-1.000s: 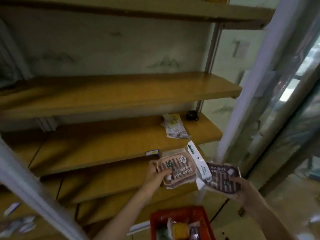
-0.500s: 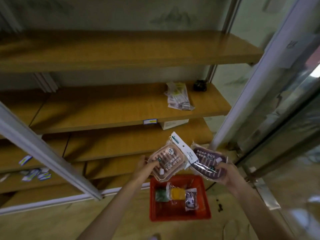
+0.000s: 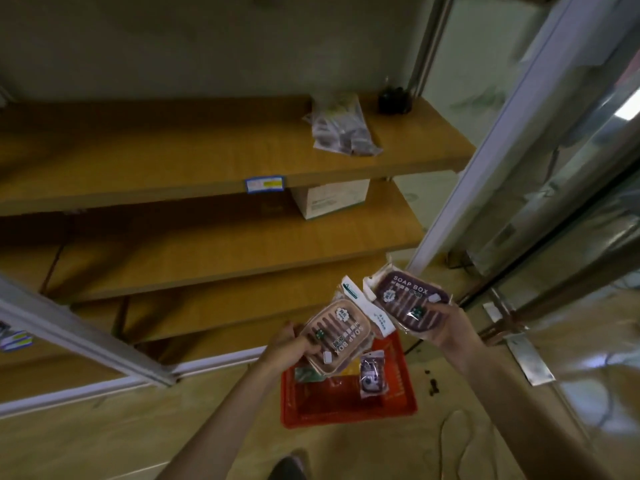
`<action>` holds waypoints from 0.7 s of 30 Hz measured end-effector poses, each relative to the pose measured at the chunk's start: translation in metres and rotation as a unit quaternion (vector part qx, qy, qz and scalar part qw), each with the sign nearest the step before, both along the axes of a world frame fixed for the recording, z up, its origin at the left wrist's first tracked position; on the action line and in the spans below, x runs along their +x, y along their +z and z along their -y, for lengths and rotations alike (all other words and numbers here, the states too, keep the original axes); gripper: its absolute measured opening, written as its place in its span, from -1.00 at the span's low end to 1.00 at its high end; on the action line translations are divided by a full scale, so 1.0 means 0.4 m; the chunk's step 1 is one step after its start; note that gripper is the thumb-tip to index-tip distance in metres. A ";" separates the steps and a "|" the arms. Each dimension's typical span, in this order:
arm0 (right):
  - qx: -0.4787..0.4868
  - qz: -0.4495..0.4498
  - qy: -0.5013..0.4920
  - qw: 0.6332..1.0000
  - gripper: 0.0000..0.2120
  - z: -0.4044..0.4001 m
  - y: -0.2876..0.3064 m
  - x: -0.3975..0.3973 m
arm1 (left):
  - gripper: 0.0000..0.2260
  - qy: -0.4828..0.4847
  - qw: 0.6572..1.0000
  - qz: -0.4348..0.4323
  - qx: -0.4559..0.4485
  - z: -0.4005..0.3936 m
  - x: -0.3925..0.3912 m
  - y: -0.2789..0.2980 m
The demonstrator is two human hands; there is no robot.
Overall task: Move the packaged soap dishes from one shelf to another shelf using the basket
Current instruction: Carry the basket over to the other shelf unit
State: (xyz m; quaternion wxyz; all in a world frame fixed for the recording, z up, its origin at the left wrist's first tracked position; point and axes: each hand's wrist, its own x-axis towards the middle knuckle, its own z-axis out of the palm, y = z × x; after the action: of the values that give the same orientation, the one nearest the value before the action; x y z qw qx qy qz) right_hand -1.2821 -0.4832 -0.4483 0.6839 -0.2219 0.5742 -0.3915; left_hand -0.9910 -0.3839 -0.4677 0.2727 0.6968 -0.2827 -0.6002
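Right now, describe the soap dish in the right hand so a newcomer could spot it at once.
Find the red basket on the floor in front of the wooden shelves. Above its right edge, the right hand holds a packaged soap dish in its grip. It is dark purple with SOAP BOX printed in white, unlike the tan soap dish in the left hand.

My right hand holds a dark purple soap dish pack printed "SOAP BOX". My left hand holds a tan soap dish pack with the same "SOAP BOX". The blue-and-yellow shelf tag is too blurred to read.
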 end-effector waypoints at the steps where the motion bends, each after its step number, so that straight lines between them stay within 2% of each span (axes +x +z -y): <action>1: -0.003 -0.002 -0.006 1.000 -0.54 0.009 -0.061 -0.004 | -0.66 0.005 1.000 0.001 0.004 0.015 -0.012 -0.057; 8: -0.030 0.006 -0.020 0.999 -0.79 0.062 -0.503 -0.055 | -0.76 0.064 0.998 -0.016 0.014 0.130 -0.119 -0.463; 10: -0.034 -0.006 -0.020 0.999 -0.67 0.065 -0.625 -0.076 | -0.78 0.059 0.998 -0.028 0.016 0.159 -0.148 -0.578; 12: -0.045 -0.016 -0.019 0.999 -0.55 0.066 -0.742 -0.097 | -0.72 0.048 0.998 -0.043 0.024 0.181 -0.175 -0.689; 15: -0.054 -0.022 -0.012 0.998 -0.58 0.066 -0.892 -0.126 | -0.68 0.057 0.995 -0.077 0.025 0.206 -0.209 -0.841; 18: -0.051 -0.026 -0.021 0.998 -0.53 0.063 -1.015 -0.146 | -0.83 0.045 0.994 -0.087 0.039 0.217 -0.238 -0.957; 21: -0.056 -0.024 -0.025 0.998 -0.60 0.064 -1.114 -0.162 | -0.92 0.022 0.995 -0.078 0.065 0.222 -0.264 -1.053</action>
State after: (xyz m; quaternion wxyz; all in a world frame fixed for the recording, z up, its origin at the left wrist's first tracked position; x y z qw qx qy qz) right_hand -1.3467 -0.5087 -0.8940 0.6464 -0.2550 0.5732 -0.4343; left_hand -1.0965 -0.4729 -0.8888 0.2614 0.6700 -0.2055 -0.6637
